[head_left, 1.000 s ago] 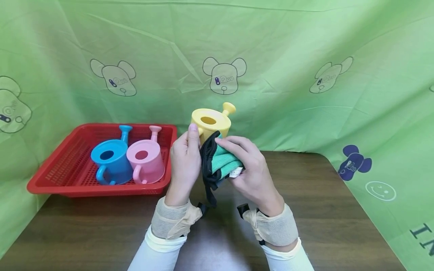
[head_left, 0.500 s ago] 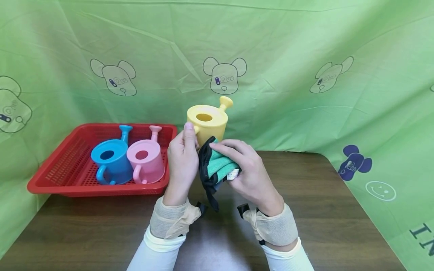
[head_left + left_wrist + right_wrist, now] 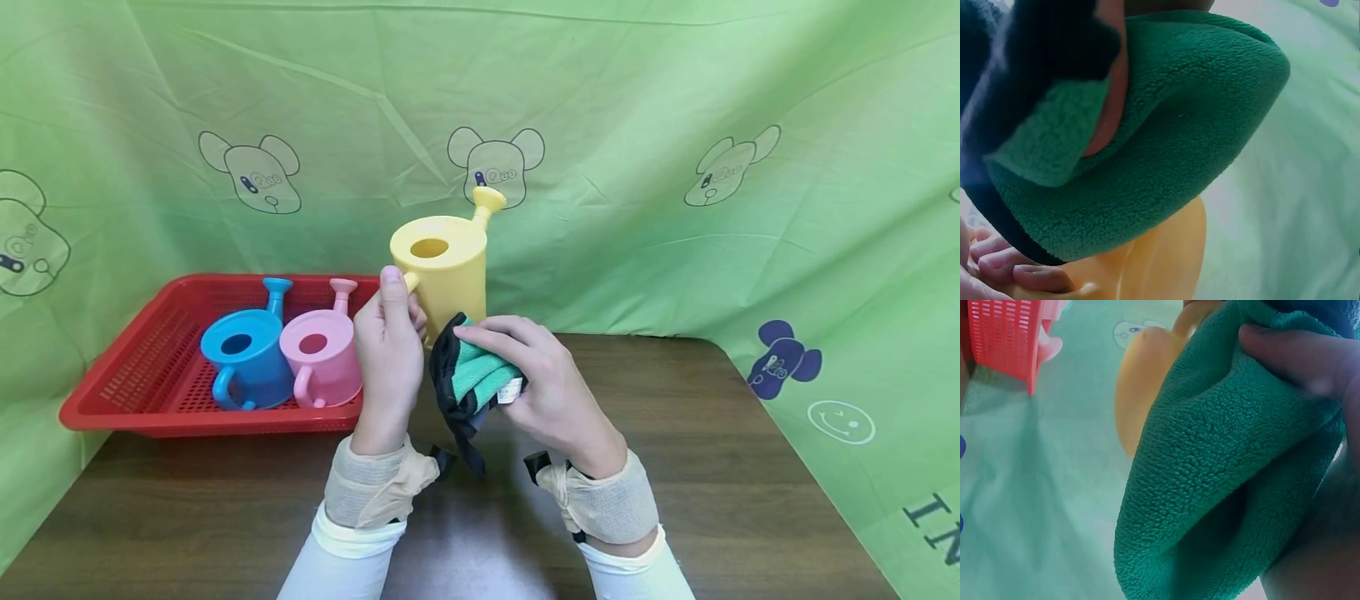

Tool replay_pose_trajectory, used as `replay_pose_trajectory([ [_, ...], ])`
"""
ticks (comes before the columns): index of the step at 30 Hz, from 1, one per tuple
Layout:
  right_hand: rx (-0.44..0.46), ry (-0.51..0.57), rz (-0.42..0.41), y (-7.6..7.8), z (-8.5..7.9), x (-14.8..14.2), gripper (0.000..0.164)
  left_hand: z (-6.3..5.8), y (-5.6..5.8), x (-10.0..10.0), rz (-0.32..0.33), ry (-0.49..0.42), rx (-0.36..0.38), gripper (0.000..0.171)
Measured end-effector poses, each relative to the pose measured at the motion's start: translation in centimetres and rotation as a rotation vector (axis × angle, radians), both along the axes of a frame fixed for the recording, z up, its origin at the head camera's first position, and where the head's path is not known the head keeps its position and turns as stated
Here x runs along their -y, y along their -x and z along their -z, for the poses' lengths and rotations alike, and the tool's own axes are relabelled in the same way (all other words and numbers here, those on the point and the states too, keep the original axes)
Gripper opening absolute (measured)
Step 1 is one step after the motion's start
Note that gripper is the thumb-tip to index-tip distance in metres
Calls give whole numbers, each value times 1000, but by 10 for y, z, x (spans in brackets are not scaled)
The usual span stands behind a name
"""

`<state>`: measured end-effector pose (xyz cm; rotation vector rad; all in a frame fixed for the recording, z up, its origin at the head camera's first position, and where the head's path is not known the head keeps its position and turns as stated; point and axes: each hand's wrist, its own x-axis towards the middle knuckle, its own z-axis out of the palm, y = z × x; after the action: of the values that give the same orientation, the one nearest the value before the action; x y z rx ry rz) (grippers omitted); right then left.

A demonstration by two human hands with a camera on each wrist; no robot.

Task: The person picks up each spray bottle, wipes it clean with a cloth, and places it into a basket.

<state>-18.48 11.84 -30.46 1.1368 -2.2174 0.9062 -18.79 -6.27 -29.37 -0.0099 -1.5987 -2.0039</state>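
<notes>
My left hand (image 3: pixel 390 354) grips the handle of a yellow toy watering can (image 3: pixel 453 279), thumb on top of the handle. The can is held up above the table, upright, its spout pointing away to the right. In my right hand (image 3: pixel 551 379) is a folded green cloth (image 3: pixel 483 371) with black edging and a white tag, pinched between thumb and fingers. The cloth overlaps the lower front of the can in the head view. Close up in the left wrist view, the green cloth (image 3: pixel 1166 119) covers much of the yellow can (image 3: pixel 1172 256).
To the left a red plastic basket (image 3: pixel 150 421) stands on the brown wooden table (image 3: pixel 712 475). It holds a blue watering can (image 3: pixel 258 358) and a pink watering can (image 3: pixel 330 354). A green curtain (image 3: pixel 615 167) with printed bear heads hangs behind and at the sides.
The yellow watering can has moved up and to the left with my left hand. My right hand and the cloth have shifted slightly left and down, so more of the can's front shows.
</notes>
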Motion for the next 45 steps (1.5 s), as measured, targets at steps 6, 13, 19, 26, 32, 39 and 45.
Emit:
replay_pose_trajectory([
  [6,7,-8,-17,0,1,1,63,-3,0,4,17,-126,-19,47],
  [13,18,-10,-23,1,1,1,64,-5,0,12,10,-208,-19,45],
  [19,31,7,-10,2,0,-3,66,-5,-1,18,-19,-234,-18,44],
  [26,48,34,0,4,-1,-9,70,-6,0,23,-7,-268,-54,46],
  [32,52,54,9,5,-2,-14,72,-3,1,27,20,-298,-94,48],
  [39,47,85,33,9,-2,-20,73,-5,-2,32,22,-303,-91,50],
  [45,27,122,61,12,-2,-25,73,-5,-2,33,53,-306,-75,50],
])
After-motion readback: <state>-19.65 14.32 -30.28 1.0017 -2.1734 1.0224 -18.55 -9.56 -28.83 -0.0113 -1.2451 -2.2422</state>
